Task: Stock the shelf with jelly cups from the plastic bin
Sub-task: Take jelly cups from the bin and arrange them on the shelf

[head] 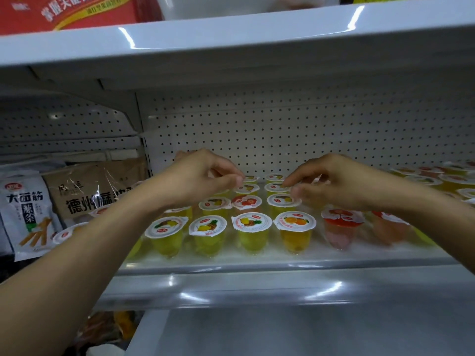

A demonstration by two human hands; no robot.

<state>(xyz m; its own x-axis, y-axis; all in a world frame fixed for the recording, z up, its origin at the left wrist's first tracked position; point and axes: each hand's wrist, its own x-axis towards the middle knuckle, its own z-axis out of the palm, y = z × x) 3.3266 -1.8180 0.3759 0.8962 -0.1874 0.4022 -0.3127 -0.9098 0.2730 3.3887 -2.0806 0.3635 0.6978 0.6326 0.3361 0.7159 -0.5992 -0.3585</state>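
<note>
Yellow jelly cups (248,188); left hand (203,177), right hand (334,185) (grips nearly closed) pinch lids

The shelf (257,286) is gleaming like glossy white painted metal, throwing back bright streaks of light. Behind it, the perforated back panel (282,129) is looking matt and smooth. The jelly cups (253,238) are showing clear, shiny plastic walls under smooth printed film lids (251,221). The white snack bag (25,214) is shining as slick plastic film, and the brown pack (92,191) is looking papery under crinkled clear wrap.
</note>
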